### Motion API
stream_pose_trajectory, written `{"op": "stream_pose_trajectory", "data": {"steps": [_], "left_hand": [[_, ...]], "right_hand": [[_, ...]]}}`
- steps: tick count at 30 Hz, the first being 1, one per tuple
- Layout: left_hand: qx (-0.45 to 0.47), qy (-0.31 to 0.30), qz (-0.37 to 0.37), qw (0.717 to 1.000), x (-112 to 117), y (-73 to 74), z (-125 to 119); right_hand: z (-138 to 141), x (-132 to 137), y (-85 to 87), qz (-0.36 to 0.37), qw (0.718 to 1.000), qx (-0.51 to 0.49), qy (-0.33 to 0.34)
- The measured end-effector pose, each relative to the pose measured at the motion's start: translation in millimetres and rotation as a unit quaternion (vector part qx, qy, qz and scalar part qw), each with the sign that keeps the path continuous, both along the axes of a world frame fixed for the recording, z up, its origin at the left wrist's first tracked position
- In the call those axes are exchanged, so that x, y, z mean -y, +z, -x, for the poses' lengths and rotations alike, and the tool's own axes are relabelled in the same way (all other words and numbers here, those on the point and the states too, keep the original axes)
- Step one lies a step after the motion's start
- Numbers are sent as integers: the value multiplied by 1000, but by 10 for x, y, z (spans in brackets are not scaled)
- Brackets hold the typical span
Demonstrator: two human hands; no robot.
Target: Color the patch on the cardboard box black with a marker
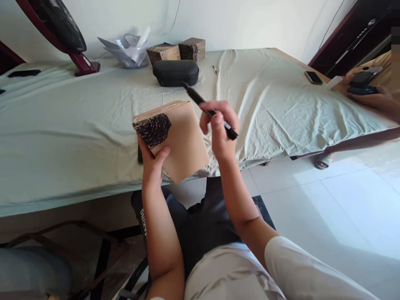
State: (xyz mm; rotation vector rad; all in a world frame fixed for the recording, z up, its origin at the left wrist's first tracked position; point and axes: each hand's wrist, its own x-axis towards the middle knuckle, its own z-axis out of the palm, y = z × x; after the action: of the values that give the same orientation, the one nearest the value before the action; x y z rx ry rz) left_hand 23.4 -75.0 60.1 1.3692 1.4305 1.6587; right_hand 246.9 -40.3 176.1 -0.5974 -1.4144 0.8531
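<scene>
My left hand (153, 164) grips a brown cardboard box (187, 141) by its left side, thumb lying on the face toward me. Dense black scribbling (154, 130) covers the upper left of that face; the rest is plain brown. The box is tilted above the table's front edge. In my right hand (223, 125) is a black marker pen (195, 96), held between thumb and fingers. Its tip points up and left, beyond the top right corner of the box and apart from it. A dark flat thing partly shows behind my left wrist.
A black zip case (175, 73) lies behind the box on the cloth-covered table (93, 100). Patterned cardboard boxes (192, 49), a clear plastic basket (133, 58) and a fan (62, 29) stand along the wall. At right are a phone (313, 77) and another person's hands (368, 91) holding a dark device.
</scene>
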Motion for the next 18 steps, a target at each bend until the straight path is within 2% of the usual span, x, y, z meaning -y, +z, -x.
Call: {"op": "stream_pose_trajectory", "data": {"steps": [2, 4, 8, 12, 14, 18], "left_hand": [[42, -8, 1, 999, 44, 76, -60], [67, -17, 8, 998, 75, 134, -106], [49, -28, 19, 998, 90, 162, -117], [44, -39, 8, 998, 64, 119, -96], [80, -48, -5, 996, 44, 98, -101], [184, -62, -27, 981, 7, 80, -123]], "right_hand": [[141, -17, -34, -12, 997, 12, 70], [271, -41, -82, -15, 995, 46, 87], [459, -114, -210, 2, 992, 128, 20], [524, -187, -365, -37, 979, 200, -28], [528, -218, -455, -72, 972, 211, -69], [536, -274, -602, -138, 970, 163, -116]]}}
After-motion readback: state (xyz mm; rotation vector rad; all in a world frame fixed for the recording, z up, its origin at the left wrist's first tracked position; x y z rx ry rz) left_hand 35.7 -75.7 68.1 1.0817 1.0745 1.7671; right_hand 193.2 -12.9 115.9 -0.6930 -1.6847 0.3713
